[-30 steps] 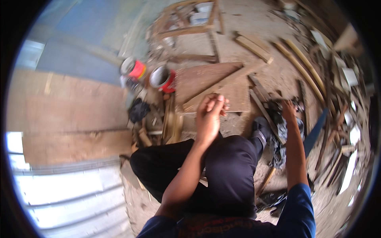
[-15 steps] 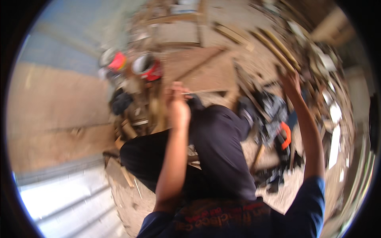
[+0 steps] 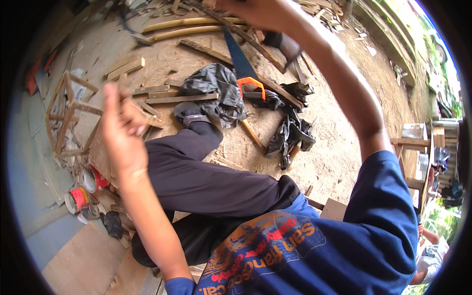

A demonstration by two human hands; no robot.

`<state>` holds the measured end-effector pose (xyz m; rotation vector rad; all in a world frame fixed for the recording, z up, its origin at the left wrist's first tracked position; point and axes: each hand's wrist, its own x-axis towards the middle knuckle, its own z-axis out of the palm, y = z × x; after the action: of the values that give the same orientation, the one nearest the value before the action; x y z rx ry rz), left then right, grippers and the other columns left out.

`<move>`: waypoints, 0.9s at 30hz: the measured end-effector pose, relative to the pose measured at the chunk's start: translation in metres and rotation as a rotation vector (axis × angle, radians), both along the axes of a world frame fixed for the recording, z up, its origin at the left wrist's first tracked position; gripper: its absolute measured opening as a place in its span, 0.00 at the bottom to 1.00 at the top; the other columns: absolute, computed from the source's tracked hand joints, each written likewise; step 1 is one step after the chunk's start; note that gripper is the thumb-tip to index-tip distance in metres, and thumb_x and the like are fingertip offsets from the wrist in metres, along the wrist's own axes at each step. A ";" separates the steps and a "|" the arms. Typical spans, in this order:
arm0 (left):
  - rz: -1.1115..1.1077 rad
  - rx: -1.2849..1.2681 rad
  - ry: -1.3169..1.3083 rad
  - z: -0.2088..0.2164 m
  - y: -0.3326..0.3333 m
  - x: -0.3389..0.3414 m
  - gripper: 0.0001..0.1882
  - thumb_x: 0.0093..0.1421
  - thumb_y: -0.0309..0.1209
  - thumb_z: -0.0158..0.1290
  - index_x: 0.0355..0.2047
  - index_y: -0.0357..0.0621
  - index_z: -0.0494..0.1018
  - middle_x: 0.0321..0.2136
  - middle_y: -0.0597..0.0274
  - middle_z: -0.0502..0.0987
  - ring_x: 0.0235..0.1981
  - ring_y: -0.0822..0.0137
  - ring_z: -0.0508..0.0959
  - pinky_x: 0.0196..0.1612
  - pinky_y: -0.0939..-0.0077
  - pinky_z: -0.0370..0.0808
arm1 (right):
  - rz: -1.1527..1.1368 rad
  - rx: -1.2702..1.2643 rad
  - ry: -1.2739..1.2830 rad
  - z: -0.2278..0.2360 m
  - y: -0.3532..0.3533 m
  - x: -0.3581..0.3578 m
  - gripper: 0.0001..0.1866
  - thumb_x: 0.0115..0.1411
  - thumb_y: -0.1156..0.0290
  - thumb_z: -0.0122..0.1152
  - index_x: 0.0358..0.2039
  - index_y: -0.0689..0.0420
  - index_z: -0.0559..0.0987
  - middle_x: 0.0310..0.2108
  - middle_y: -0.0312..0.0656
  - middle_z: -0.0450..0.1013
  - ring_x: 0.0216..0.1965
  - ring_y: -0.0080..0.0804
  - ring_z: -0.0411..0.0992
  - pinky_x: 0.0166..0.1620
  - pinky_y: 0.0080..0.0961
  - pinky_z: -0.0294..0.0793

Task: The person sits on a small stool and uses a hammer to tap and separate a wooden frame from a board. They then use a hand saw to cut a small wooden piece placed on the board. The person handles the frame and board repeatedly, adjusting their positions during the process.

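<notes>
My left hand (image 3: 124, 130) is raised in front of my bent leg. One digit points up and the other fingers curl in; anything small between them does not show. My right hand (image 3: 246, 11) reaches far forward to the top edge of the head view, which cuts off part of its fingers. Its fingertips overlap a long dark wooden strip (image 3: 246, 37); whether they grip it is unclear. Below that arm lies a handsaw (image 3: 239, 59) with a blue blade and an orange handle, next to a crumpled black plastic bag (image 3: 209, 91).
Bamboo poles (image 3: 191, 24) and short wood pieces (image 3: 125, 68) lie on the dirt floor. A wooden frame (image 3: 73, 105) stands at the left near two red cans (image 3: 77, 199). More black plastic (image 3: 291, 135) lies right of a wooden handle (image 3: 253, 133). Another person (image 3: 432, 258) is at the far right.
The view has swung to the right. My right arm now stretches further forward, toward the wooden strip. My left hand is still raised, with one digit pointing up.
</notes>
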<state>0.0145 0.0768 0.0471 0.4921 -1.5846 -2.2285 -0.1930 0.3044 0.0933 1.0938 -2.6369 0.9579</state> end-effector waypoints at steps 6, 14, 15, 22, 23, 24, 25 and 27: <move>-0.183 -0.446 -0.181 -0.037 0.083 -0.064 0.28 0.64 0.62 0.51 0.26 0.49 0.75 0.13 0.79 0.58 0.15 0.83 0.57 0.20 0.81 0.52 | 0.117 0.054 -0.078 -0.042 0.038 0.094 0.28 0.57 0.59 0.69 0.49 0.69 0.73 0.40 0.59 0.74 0.43 0.55 0.75 0.46 0.41 0.75; 0.047 -0.100 -0.265 -0.054 0.054 -0.073 0.23 0.61 0.53 0.58 0.45 0.49 0.77 0.34 0.70 0.79 0.30 0.76 0.80 0.29 0.79 0.75 | -0.469 -0.669 -0.148 -0.177 0.130 0.102 0.16 0.69 0.62 0.58 0.46 0.63 0.76 0.35 0.38 0.73 0.35 0.21 0.70 0.39 0.19 0.71; 0.088 -0.106 -0.290 -0.052 0.050 -0.074 0.24 0.60 0.54 0.59 0.46 0.49 0.77 0.34 0.71 0.79 0.29 0.77 0.79 0.28 0.81 0.73 | -0.605 -0.791 -0.192 -0.221 0.169 0.097 0.12 0.69 0.64 0.55 0.40 0.61 0.78 0.28 0.43 0.75 0.30 0.29 0.72 0.34 0.29 0.72; 0.155 0.168 -0.272 -0.064 0.020 -0.061 0.26 0.59 0.61 0.58 0.38 0.51 0.72 0.25 0.73 0.72 0.18 0.79 0.63 0.22 0.84 0.63 | -1.209 0.178 -0.599 -0.441 0.299 0.225 0.22 0.63 0.56 0.53 0.31 0.66 0.81 0.34 0.63 0.77 0.38 0.61 0.78 0.40 0.52 0.74; 0.180 0.186 -0.275 -0.066 0.017 -0.056 0.27 0.58 0.62 0.58 0.37 0.51 0.72 0.25 0.72 0.72 0.17 0.79 0.63 0.21 0.84 0.63 | -1.209 0.239 -0.664 -0.453 0.287 0.245 0.25 0.60 0.52 0.56 0.36 0.66 0.82 0.35 0.65 0.77 0.41 0.61 0.78 0.44 0.52 0.75; 0.187 0.196 -0.266 -0.064 0.019 -0.054 0.27 0.58 0.63 0.57 0.34 0.52 0.72 0.22 0.73 0.70 0.16 0.79 0.61 0.20 0.84 0.62 | -1.172 0.250 -0.721 -0.464 0.279 0.263 0.27 0.57 0.50 0.58 0.36 0.67 0.81 0.35 0.66 0.77 0.43 0.62 0.77 0.47 0.51 0.76; 0.182 0.238 -0.269 -0.065 0.019 -0.055 0.26 0.58 0.63 0.57 0.33 0.52 0.72 0.21 0.73 0.70 0.15 0.79 0.60 0.20 0.84 0.60 | -1.008 0.287 -0.844 -0.484 0.286 0.272 0.29 0.54 0.49 0.61 0.36 0.68 0.82 0.36 0.66 0.78 0.44 0.61 0.77 0.47 0.49 0.76; 0.256 0.323 -0.305 -0.066 0.020 -0.051 0.25 0.60 0.62 0.56 0.31 0.54 0.71 0.18 0.74 0.68 0.13 0.79 0.59 0.19 0.84 0.57 | -1.229 0.191 -0.887 -0.510 0.268 0.281 0.31 0.50 0.48 0.67 0.38 0.68 0.82 0.38 0.62 0.79 0.45 0.57 0.79 0.49 0.46 0.77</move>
<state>-0.0367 0.0964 -0.0191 1.1053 -1.2031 -2.2931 0.0882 0.5722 -0.4170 -1.2136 -3.1066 0.9214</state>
